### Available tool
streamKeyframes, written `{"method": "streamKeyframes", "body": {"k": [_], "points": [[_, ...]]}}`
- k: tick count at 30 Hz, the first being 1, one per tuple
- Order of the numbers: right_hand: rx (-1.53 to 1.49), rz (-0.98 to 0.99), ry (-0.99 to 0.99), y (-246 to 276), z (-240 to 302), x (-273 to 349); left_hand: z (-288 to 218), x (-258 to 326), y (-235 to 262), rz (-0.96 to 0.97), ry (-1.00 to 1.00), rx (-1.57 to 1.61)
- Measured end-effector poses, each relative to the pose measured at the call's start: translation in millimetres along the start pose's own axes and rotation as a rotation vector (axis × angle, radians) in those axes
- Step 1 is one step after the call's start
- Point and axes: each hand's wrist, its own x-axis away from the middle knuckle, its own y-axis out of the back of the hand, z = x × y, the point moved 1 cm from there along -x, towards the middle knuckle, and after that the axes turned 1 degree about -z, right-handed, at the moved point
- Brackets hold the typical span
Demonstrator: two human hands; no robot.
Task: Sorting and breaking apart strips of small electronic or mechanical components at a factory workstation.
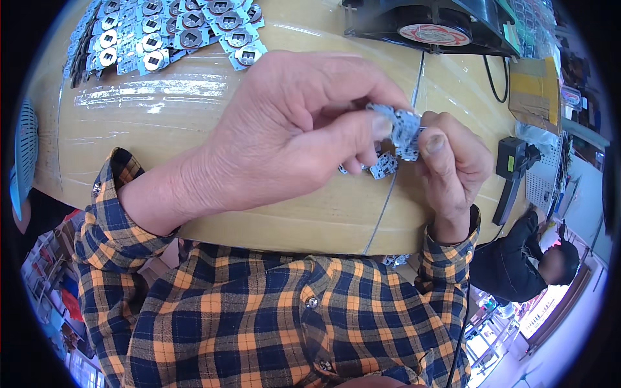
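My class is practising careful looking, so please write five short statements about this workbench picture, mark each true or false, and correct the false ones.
1. The left hand and right hand both grip a circuit-board piece. True.
2. The black fan stands at the picture's lower left. False: the fan is at the top, right of the middle.
3. Rows of boards lie on the table at the upper left. True.
4. The sleeves are plain white. False: the sleeves are checked in orange and dark blue.
5. A loose board lies below the held piece in the picture. True.

Electronics workshop. Small grey-blue circuit boards (152, 42) ranked on a tan, film-covered tabletop (291, 226); black-cased fan (435, 32). Dark-clad co-worker (508, 268) beyond.
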Motion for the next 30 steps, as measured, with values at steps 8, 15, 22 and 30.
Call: {"method": "streamKeyframes", "body": {"k": [8, 15, 22, 30], "points": [[-0.006, 0.025, -0.011, 0.1, 2.5, 0.2, -5.0, 0.4, 2.9, 0.061, 0.04, -0.04], [0.107, 0.002, 0.071, -1.8, -0.1, -3.9, -8.7, -5.7, 11.4, 0.225, -0.159, -0.414], [0.063, -0.048, -0.015, 0.9, 2.1, -0.9, -5.0, 0.1, 5.0, 0.072, 0.181, -0.014], [-0.171, 0.009, -0.173, -5.4, 6.6, 2.6, -1.4, 0.4, -1.1, 0.032, 0.19, 0.062]]}}
